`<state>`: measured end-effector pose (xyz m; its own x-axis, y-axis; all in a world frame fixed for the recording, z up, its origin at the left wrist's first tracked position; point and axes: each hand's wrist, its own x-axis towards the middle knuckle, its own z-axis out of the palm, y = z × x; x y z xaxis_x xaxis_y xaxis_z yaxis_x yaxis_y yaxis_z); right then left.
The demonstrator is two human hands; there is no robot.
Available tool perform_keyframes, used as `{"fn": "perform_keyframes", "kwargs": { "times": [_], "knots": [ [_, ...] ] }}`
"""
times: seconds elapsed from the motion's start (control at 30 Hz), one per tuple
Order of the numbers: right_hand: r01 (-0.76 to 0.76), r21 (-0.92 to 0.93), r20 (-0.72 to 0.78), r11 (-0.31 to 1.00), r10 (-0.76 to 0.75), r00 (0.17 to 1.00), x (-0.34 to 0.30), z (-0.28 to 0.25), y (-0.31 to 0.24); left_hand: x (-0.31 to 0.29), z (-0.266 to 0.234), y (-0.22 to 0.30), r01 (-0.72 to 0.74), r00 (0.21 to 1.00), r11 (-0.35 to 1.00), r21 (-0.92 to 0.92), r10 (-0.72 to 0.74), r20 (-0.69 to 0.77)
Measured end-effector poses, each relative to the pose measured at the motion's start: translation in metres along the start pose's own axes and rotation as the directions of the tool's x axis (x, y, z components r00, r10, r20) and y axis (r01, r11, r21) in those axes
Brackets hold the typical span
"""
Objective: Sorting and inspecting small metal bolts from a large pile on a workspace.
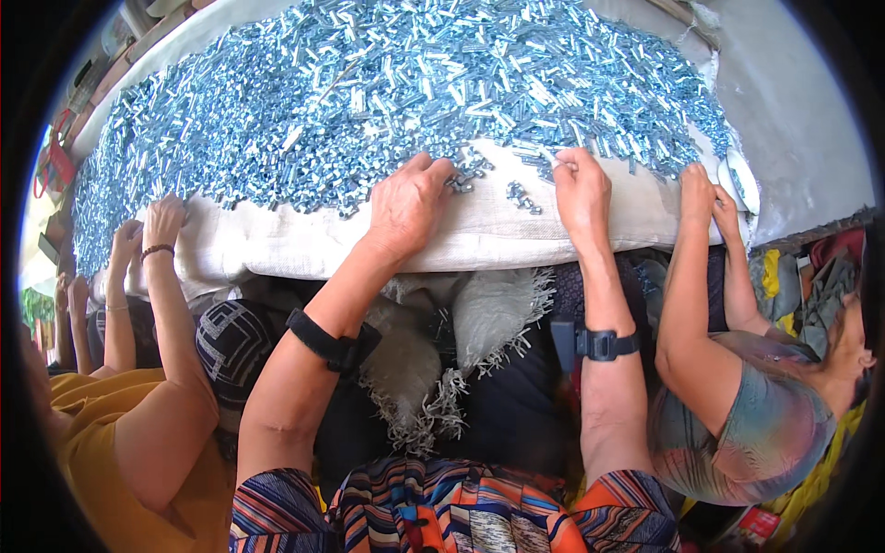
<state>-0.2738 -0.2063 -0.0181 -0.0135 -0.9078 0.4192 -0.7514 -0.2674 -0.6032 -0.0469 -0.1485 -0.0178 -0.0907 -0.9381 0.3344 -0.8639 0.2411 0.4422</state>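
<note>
A broad heap of small, shiny blue-silver metal pieces point(406, 83), some short and some long like tubes, lies on a white cloth-covered table point(277, 247). My left hand point(410, 205) rests at the heap's near edge, its fingers curled down beside the short pieces; what they hold, if anything, is hidden. Farther right, my right hand point(583, 195) is closed in a pinch, with a pale, shiny piece at its fingertips next to the longer ones. Between my hands, a small cluster of short pieces point(523, 197) sits apart on the cloth. Black straps circle both my wrists.
Other people work close by: a person in a yellow top point(138, 442) at left, and one in a multicoloured top point(765, 415) at right, both with hands at the heap's edge. A white dish point(740, 182) stands at the right corner. Frayed sacking point(493, 323) hangs below the table edge.
</note>
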Motion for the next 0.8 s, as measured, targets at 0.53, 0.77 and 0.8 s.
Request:
{"fn": "perform_keyframes", "kwargs": {
  "times": [0.53,0.77,0.8],
  "knots": [
    [-0.346,0.622,0.326,0.703,0.17,0.93,-0.069,-0.01,-0.054,-0.007,-0.007,-0.011,-0.138,0.982,0.986,0.097,0.149,-0.114],
    [-0.392,0.67,0.46,0.63,0.063,0.886,-0.075,0.001,-0.082,-0.036,-0.033,0.003,0.402,0.909,0.344,-0.848,-0.261,0.325],
    [-0.364,0.679,0.453,0.638,0.026,0.891,-0.081,0.004,-0.087,-0.042,-0.037,0.007,0.395,0.912,0.295,-0.87,-0.24,0.332]
  ]
}}
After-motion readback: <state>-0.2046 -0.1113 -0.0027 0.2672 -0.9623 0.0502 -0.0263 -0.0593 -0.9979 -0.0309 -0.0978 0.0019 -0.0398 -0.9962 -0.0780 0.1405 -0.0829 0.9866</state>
